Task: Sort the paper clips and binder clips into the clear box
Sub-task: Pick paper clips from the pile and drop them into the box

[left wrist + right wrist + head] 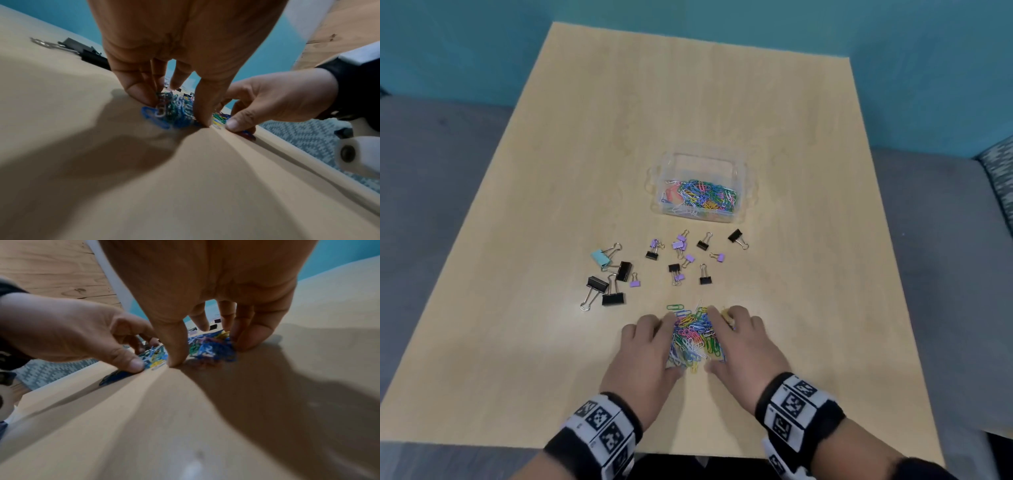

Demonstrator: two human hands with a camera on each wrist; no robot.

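Observation:
A heap of coloured paper clips lies near the table's front edge. My left hand and right hand cup it from either side, fingers curled round the far part and thumbs on the near side. In the left wrist view the left hand grips the paper clips; in the right wrist view the right hand grips the paper clips. The clear box stands mid-table, holding many paper clips. Binder clips, black, purple and one teal, lie scattered between box and heap.
The light wooden table is bare behind the box and along both sides. Larger black binder clips lie left of the heap. A teal wall and grey floor surround the table; patterned upholstery shows at the right.

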